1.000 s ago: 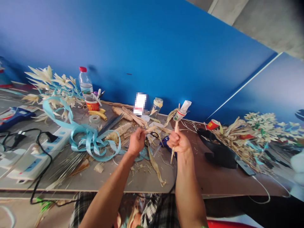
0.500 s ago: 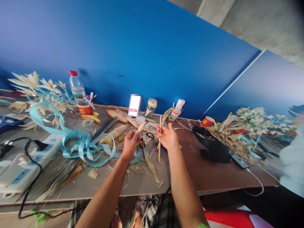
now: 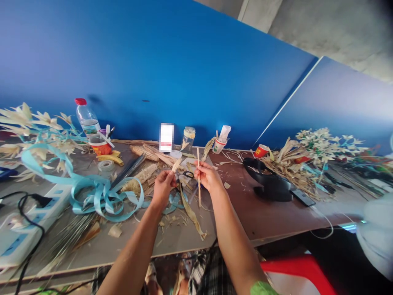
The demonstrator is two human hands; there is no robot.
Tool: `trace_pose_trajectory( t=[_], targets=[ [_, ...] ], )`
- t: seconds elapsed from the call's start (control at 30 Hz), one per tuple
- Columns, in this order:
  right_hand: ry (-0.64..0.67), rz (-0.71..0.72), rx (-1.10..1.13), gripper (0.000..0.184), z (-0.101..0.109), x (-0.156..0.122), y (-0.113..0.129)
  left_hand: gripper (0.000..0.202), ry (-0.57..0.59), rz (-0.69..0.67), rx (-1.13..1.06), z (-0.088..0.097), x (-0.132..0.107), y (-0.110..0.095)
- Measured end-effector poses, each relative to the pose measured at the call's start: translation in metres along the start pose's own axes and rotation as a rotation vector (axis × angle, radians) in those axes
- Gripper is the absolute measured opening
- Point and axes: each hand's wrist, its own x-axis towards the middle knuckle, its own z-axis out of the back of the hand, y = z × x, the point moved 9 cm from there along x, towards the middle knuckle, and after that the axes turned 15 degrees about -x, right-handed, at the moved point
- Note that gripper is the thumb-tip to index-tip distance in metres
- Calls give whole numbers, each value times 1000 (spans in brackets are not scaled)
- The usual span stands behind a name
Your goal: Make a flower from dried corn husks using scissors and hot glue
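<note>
My left hand (image 3: 163, 187) pinches a pale piece of dried corn husk (image 3: 176, 165), its tip pointing up. In my right hand (image 3: 209, 177) a thin wooden stick (image 3: 199, 194) stands almost upright, gripped between thumb and fingers. The two hands are a little apart, above the table. Black-handled scissors (image 3: 188, 175) lie between and behind them. A long, twisted dried husk (image 3: 193, 214) hangs or lies below, near the left hand; its upper end is partly hidden. Loose corn cobs (image 3: 139, 179) lie to the left.
Blue ribbon (image 3: 104, 192), a bundle of thin wires (image 3: 72, 233) and a power strip (image 3: 50, 219) fill the left side. A water bottle (image 3: 88, 121), glass jar (image 3: 188, 138) and paper cup (image 3: 219, 146) stand behind. A black visor-like object (image 3: 270, 184) and a phone (image 3: 302, 197) lie right.
My right hand has turned inward, its fingers closing more around the stick. Both hands stay near each other. The view has shifted slightly to the right.
</note>
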Motion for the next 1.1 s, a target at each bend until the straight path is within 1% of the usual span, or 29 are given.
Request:
trace_pose_trajectory(
  t=[0.13,0.27,0.4,0.53,0.6,0.7,0.77,0.8,0.9,1.0,1.1],
  targets=[
    [-120,149,133,18,15,0,17,30,1,9,-18,1,1,3],
    [-202,285,232,19,31,-5,33,30,-3,14,-34,0,1,3],
    [-308,386,171,18,44,-10,44,31,-5,25,-39,-1,1,4],
    [-402,468,96,18,49,-13,47,32,-15,34,-27,1,1,4],
    [-451,544,-5,18,49,-15,49,32,-19,39,-20,1,0,5],
    [-485,634,-309,12,43,-16,49,33,-22,45,-36,2,0,5],
    [-467,677,-572,9,33,-15,49,33,-23,57,-57,3,1,6],
    [-453,696,-694,11,28,-15,48,33,-22,61,-65,3,1,6],
    [-418,742,-950,17,17,-14,45,31,-18,50,-73,2,1,4],
    [-440,748,-1080,21,17,-11,40,28,-16,24,-94,1,1,2],
    [-441,670,-1207,26,22,-2,29,27,-27,9,-105,4,2,1]
  ],
)
